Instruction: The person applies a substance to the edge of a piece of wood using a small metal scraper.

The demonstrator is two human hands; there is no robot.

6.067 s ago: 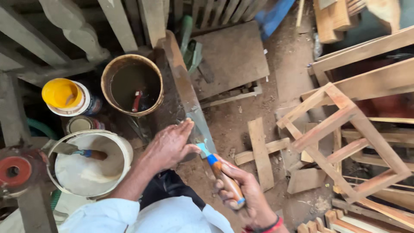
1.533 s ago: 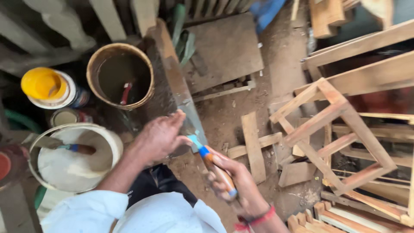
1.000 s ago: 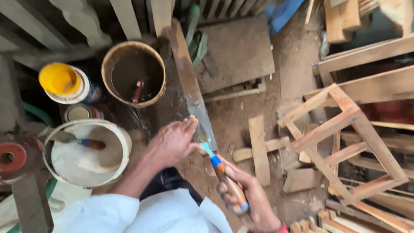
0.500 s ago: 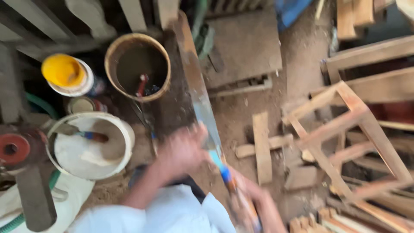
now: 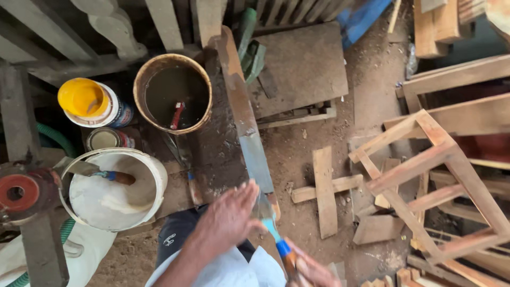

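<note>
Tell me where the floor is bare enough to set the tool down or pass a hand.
Most bare: the dusty strip between the long plank and the crossed wood offcuts. The flat board beyond it is also bare. Crowded: left of the plank, brown bucket, white bucket and cans sit close together; at right, the wooden frame and scraps.

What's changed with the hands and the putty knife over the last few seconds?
The right hand has drawn the putty knife down toward the near end of the long wooden strip, and now sits mostly below the frame edge. The left hand has slid nearer along the strip. Grip on the knife unchanged; buckets and wooden frames stay put.
</note>
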